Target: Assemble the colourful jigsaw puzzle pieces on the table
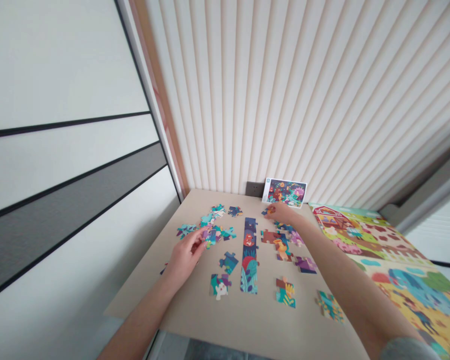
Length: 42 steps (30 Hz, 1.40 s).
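My left hand [186, 254] is over the left half of the table, its thumb and fingers pinching a purple and teal puzzle piece [210, 237]. Just beyond it lies a loose heap of teal puzzle pieces [208, 218]. Toward the back, my right hand [280, 213] has its fingers closed on a dark blue and orange puzzle piece [269, 211]; the fingers partly cover it. Between the hands stands a joined vertical strip of puzzle [249, 255], with a red animal near its top. More loose pieces [283, 248] lie right of the strip, below my right wrist.
A picture card [285, 192] leans against the pleated wall by a dark socket [254, 189]. Colourful farm and animal pictures [354, 230] lie at the right. Single pieces [220, 286] are scattered near the front of the beige table [195, 320]. White panels rise at the left.
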### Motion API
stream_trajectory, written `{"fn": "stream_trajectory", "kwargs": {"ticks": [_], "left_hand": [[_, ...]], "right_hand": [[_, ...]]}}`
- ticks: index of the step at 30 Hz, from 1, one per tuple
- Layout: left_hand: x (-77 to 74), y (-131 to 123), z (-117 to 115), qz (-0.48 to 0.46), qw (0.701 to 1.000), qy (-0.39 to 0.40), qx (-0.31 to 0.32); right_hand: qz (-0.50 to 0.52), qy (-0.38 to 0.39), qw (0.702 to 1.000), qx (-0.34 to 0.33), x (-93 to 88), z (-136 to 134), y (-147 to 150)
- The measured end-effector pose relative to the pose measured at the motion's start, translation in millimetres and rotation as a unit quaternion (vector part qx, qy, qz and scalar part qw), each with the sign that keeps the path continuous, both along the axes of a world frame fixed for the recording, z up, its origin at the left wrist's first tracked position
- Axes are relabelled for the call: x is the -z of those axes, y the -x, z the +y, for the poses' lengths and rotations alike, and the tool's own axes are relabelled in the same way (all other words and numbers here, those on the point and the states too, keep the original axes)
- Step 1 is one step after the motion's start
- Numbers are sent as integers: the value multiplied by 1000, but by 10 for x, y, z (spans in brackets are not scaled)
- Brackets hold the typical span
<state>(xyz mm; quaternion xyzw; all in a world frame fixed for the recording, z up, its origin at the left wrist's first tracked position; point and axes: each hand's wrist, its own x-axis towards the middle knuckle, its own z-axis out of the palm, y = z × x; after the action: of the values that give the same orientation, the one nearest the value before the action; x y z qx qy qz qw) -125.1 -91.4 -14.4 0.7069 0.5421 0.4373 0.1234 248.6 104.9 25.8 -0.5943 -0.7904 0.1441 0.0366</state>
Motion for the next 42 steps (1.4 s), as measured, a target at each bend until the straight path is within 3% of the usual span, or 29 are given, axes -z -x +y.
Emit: {"fn": "stream_trajectory", "kwargs": {"ticks": [8,21,30,42], "left_hand": [[32,-22,12,29,999,6,34],[15,-20,4,70,995,10,66],[-23,-52,-12,90,993,-5,77],[5,-21,-37,120,988,16,94]], "right_hand": [[4,-30,999,18,42,-20,-3],[-52,-60,990,115,87,-156,150],[-103,-81,986,105,-34,-233,154],[-107,-70,984,123,-54,-215,102]]}}
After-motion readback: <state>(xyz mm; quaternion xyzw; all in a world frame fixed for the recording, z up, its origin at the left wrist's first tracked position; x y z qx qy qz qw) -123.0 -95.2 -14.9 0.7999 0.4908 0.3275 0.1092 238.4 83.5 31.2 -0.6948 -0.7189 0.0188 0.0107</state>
